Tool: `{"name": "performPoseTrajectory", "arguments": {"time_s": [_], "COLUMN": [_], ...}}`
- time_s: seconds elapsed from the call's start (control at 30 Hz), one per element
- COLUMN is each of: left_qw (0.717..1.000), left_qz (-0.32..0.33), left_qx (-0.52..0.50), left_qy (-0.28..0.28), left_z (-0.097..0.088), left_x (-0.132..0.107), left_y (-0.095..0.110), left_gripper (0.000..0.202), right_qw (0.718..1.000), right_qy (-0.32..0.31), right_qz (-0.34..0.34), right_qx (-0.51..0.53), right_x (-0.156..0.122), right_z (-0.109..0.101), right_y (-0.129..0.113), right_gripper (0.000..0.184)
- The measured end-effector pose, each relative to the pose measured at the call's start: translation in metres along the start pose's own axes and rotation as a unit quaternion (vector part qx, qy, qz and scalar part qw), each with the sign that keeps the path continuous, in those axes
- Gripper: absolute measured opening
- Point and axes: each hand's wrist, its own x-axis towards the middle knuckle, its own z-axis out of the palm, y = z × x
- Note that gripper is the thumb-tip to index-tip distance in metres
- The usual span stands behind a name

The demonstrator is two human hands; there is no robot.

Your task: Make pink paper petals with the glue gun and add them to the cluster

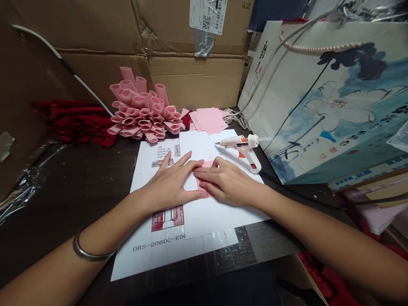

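A pink square (208, 164) lies on a white sheet of paper (207, 221), mostly covered by my hands. My left hand (168, 182) is spread, palm down; its thumb and index fingertip touch the square's left side. Over the same square, my right hand (228, 180) has its fingers bent and drawn together, gripping or pressing it at the left edge. Whether the square is folded there is hidden. Just beyond my right hand, a white and orange glue gun (240, 148) rests on its side on the paper, nozzle pointing left.
Behind stand a cluster of rolled pink cones (145, 108), a stack of pink squares (208, 120) and metal clips (240, 121). Dark red cloth pieces (76, 121) lie left. A cardboard box (194, 80) closes off the back; a large paper bag (325, 102) stands right.
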Motion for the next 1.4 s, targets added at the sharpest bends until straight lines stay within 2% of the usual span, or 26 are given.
{"name": "performPoseTrajectory", "arguments": {"time_s": [0.17, 0.33, 0.47, 0.53, 0.67, 0.77, 0.83, 0.87, 0.93, 1.0, 1.07, 1.2, 1.4], "left_qw": [0.999, 0.999, 0.996, 0.994, 0.993, 0.993, 0.994, 0.994, 0.995, 0.995, 0.996, 0.996, 0.997], "left_qz": [-0.032, -0.035, -0.019, 0.004, 0.078, 0.100, 0.093, 0.089, 0.084, 0.081, 0.080, 0.078, 0.069], "left_qx": [0.007, 0.008, 0.014, 0.030, 0.039, 0.008, -0.009, -0.014, -0.018, -0.019, -0.020, -0.020, -0.022], "left_qy": [0.004, 0.032, 0.089, 0.104, 0.079, 0.062, 0.056, 0.055, 0.051, 0.047, 0.043, 0.038, 0.032], "left_z": [0.001, 0.003, 0.006, 0.006, 0.003, 0.001, 0.001, 0.001, 0.001, 0.000, 0.000, -0.001, -0.001], "left_x": [0.001, 0.001, -0.001, -0.002, -0.003, -0.002, -0.001, -0.001, -0.001, -0.001, -0.002, -0.003, -0.004], "left_y": [-0.001, -0.001, 0.000, 0.002, 0.004, 0.004, 0.004, 0.004, 0.005, 0.005, 0.005, 0.005, 0.006], "left_gripper": [0.094, 0.091, 0.079, 0.065, 0.033, 0.025, 0.027, 0.028, 0.027, 0.026, 0.028, 0.033, 0.037], "right_qw": [1.000, 1.000, 0.999, 0.999, 0.997, 0.995, 0.992, 0.989, 0.973, 0.947, 0.908, 0.874, 0.843], "right_qy": [0.000, 0.007, 0.026, 0.024, 0.009, 0.010, 0.048, 0.087, 0.165, 0.242, 0.315, 0.338, 0.330], "right_qz": [0.014, 0.023, 0.038, 0.036, 0.036, 0.047, 0.065, 0.075, 0.111, 0.180, 0.261, 0.340, 0.391], "right_qx": [0.014, 0.014, 0.015, 0.031, 0.063, 0.087, 0.094, 0.095, 0.113, 0.114, 0.090, 0.082, 0.166], "right_x": [0.005, 0.008, 0.009, 0.009, 0.010, 0.004, -0.008, -0.016, -0.036, -0.059, -0.080, -0.099, -0.072], "right_z": [0.002, 0.007, 0.010, 0.011, 0.010, 0.005, 0.000, -0.003, -0.006, -0.007, -0.004, 0.002, -0.002], "right_y": [0.006, 0.011, 0.011, 0.011, 0.012, 0.010, 0.005, 0.001, -0.009, -0.018, -0.023, -0.015, 0.026], "right_gripper": [0.030, 0.030, 0.031, 0.030, 0.029, 0.028, 0.028, 0.030, 0.030, 0.023, 0.034, 0.064, 0.075]}}
